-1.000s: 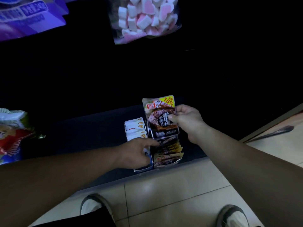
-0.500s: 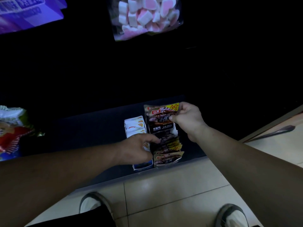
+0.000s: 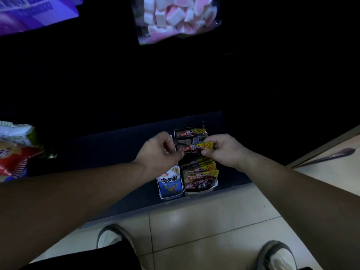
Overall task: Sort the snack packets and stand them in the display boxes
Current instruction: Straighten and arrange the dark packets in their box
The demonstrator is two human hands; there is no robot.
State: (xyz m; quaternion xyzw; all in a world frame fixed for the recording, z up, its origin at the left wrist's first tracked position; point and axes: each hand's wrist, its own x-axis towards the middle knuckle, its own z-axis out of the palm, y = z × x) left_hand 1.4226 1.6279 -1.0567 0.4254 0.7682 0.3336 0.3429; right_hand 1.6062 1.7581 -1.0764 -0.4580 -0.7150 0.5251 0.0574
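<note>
On a dark bottom shelf (image 3: 116,152), left hand (image 3: 157,152) and right hand (image 3: 224,151) each pinch a top corner of a dark snack packet (image 3: 194,148), partly inside the right-hand display box (image 3: 200,192). Forced down, it could buckle or tip neighbouring packets (image 3: 200,169).

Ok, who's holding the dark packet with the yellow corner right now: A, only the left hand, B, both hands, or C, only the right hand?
B: the left hand and the right hand each pinch one end of the dark packet over the right display box.
</note>
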